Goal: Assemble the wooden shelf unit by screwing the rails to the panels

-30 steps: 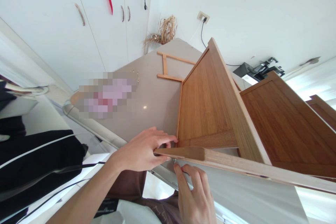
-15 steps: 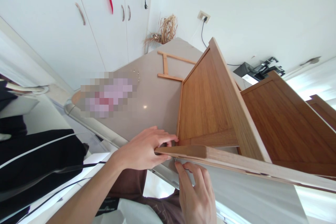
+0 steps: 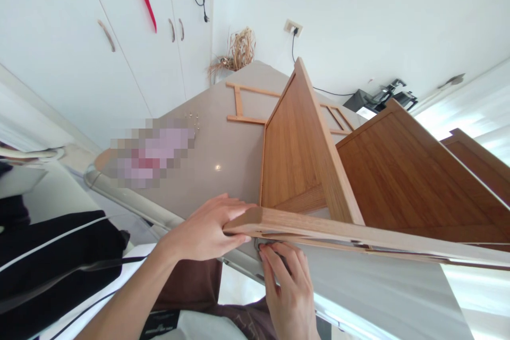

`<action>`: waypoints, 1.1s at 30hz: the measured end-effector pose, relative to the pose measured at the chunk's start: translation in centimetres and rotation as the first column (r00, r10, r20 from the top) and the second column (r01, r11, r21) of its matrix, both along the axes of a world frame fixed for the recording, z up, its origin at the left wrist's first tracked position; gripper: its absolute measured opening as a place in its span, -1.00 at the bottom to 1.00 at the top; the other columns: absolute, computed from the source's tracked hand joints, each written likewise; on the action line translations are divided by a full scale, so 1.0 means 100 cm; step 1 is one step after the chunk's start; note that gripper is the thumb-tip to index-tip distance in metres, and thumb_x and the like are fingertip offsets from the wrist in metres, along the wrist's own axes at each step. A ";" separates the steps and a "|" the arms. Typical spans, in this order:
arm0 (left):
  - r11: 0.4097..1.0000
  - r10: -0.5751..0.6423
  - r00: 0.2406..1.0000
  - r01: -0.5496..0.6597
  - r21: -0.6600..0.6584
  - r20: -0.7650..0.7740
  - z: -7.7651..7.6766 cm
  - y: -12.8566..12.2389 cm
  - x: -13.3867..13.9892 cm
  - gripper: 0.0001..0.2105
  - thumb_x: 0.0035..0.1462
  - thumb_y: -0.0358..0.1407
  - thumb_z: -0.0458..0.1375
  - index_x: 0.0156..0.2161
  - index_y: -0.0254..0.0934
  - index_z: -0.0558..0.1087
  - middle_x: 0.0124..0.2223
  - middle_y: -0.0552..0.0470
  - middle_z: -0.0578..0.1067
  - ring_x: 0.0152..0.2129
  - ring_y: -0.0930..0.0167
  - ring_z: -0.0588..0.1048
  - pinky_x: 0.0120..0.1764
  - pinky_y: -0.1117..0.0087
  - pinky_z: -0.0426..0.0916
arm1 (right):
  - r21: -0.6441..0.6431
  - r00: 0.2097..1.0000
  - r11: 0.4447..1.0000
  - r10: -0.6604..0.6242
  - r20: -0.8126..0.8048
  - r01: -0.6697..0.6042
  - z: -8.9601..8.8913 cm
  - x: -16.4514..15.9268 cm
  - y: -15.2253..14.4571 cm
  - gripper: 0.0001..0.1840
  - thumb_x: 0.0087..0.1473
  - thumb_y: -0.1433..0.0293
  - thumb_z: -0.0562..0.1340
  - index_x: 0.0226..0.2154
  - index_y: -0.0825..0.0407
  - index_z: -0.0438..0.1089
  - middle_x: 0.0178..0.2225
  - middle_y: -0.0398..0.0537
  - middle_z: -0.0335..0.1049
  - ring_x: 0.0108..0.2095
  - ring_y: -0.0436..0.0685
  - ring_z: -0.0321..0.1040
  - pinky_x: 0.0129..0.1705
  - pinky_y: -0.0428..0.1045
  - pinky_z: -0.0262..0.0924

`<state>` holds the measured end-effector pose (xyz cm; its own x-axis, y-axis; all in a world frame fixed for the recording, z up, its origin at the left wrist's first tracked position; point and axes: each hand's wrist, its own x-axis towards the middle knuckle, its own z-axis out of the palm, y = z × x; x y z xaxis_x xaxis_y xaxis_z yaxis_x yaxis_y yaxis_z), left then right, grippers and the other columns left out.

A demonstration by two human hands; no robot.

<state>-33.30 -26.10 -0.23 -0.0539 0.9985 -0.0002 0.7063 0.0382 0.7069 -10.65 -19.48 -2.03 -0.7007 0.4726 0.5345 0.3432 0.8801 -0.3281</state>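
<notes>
A wooden shelf frame (image 3: 298, 154) with brown board panels lies on its side on the table. My left hand (image 3: 211, 228) is wrapped round the near end of its long pale rail (image 3: 287, 223), thumb below and fingers over the top. Just under that end, my right hand (image 3: 289, 281) has its thumb and fingertips pinched together against the rail's near face. A small greyish bit shows at those fingertips, too little of it to name.
On the grey table (image 3: 227, 170) lie a loose wooden ladder-like frame (image 3: 239, 101), several small metal pieces (image 3: 196, 117) and a blurred-out patch (image 3: 155, 154). Dried stalks (image 3: 241, 48) stand by white cabinets (image 3: 131, 64). Black cloth (image 3: 67, 249) hangs at the left.
The whole view has shifted, so the shelf frame sits farther left. My right fingertips have closed in beneath the rail's end, while my left hand keeps its hold.
</notes>
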 end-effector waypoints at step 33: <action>0.996 -0.075 0.994 0.070 0.062 0.079 0.004 0.003 -0.004 -0.60 0.20 -0.27 0.17 0.15 -0.05 0.33 -0.14 0.14 0.57 -0.33 0.40 0.43 -0.11 0.33 0.27 | 0.205 0.977 0.978 -0.086 0.195 0.045 -0.009 0.021 -0.004 -0.66 0.18 0.56 0.14 -0.18 -0.15 0.53 -0.31 -0.02 0.44 -0.36 0.12 0.43 -0.31 -0.01 0.36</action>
<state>-33.72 -25.80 0.13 0.0162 0.9982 0.0571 0.6459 -0.0540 0.7615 -8.58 -19.89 -2.93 -0.7743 0.4201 0.4732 0.4436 0.8937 -0.0675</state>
